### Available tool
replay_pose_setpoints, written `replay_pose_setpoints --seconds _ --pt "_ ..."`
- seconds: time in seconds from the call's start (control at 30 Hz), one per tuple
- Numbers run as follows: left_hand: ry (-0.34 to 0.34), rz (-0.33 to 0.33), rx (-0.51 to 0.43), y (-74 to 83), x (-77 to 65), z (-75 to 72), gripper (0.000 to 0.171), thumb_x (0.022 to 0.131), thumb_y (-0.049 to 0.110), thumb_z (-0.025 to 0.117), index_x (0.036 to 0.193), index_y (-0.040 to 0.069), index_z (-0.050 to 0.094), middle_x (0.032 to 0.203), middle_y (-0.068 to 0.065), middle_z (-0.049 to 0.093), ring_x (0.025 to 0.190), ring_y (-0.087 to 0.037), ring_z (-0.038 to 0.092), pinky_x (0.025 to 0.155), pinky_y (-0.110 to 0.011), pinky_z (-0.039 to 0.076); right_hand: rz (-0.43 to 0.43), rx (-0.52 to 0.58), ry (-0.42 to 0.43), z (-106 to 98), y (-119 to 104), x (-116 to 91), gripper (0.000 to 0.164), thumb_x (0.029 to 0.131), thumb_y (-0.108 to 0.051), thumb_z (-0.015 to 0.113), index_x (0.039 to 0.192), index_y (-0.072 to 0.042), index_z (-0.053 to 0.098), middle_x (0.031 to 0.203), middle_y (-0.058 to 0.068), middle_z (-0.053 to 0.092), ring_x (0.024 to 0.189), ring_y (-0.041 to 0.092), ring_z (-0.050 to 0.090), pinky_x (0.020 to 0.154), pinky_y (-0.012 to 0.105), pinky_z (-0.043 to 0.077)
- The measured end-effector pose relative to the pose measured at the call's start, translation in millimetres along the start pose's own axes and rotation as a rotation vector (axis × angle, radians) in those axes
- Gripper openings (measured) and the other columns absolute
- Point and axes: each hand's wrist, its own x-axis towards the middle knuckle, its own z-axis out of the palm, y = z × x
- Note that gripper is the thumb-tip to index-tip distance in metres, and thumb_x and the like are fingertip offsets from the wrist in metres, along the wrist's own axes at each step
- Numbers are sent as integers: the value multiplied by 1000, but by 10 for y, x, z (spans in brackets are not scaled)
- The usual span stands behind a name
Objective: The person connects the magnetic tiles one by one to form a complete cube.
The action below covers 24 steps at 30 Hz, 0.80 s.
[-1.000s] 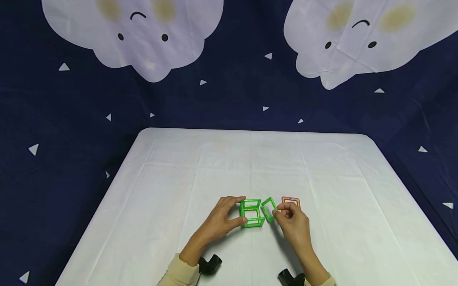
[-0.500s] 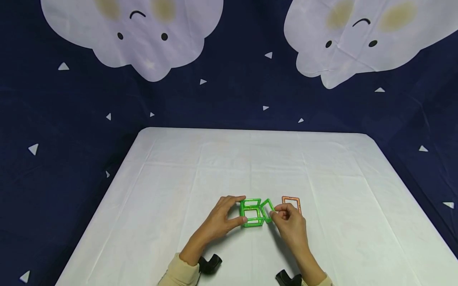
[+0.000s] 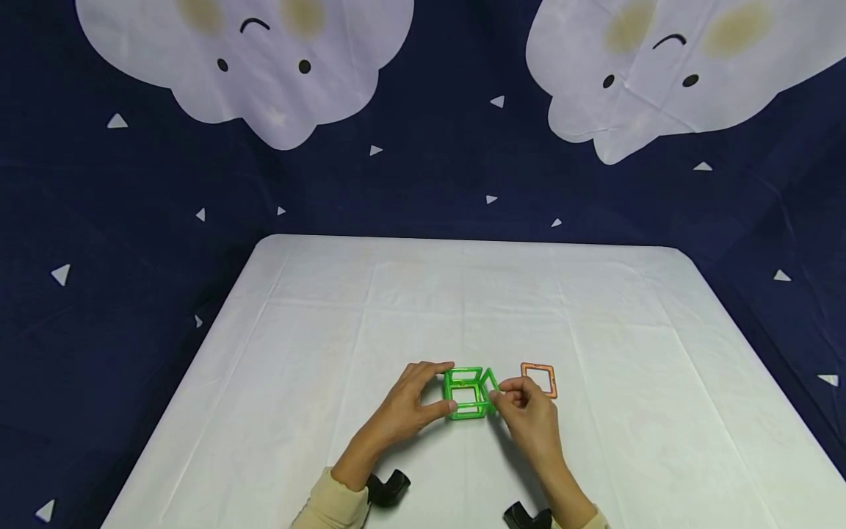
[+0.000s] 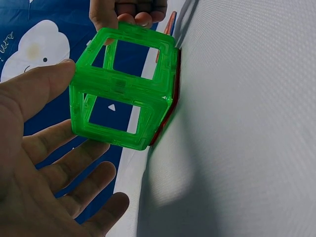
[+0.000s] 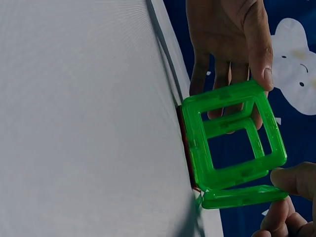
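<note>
Green see-through magnetic tiles form an open-framed box standing on the white table in the head view. Beneath it, a red tile shows as a thin strip in the left wrist view. My left hand holds the box from the left between thumb and forefinger, the other fingers spread loosely. On the box's right side, my right hand pinches one more green square magnetic tile by its outer edge. That tile leans outward, its lower edge right at the box's bottom corner.
An orange square magnetic tile lies flat just beyond my right hand. The white table has a dark blue cloth with clouds behind it. Black wrist mounts sit at both wrists.
My right hand has moved left with the green tile, bringing it from beside the box up against its right side and turning it more upright. The left hand has stayed put.
</note>
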Motion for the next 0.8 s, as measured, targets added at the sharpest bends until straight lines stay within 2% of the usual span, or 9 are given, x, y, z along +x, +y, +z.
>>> replay_pose_setpoints --seconds 0.47,0.8 --pt "8 4 8 0 5 -1 57 83 33 71 135 16 52 129 3 57 120 -16 45 103 -47 38 -6 79 10 47 -42 -22 10 79 -10 73 85 -5 67 68 3 57 60 3 50 54 18 42" --pt "5 0 6 3 3 -4 57 83 33 71 135 17 52 129 2 57 121 -17 45 103 -47 38 -15 79 15 76 -42 -39 7 80 -9 71 84 -6 67 67 -1 59 61 1 50 57 18 42"
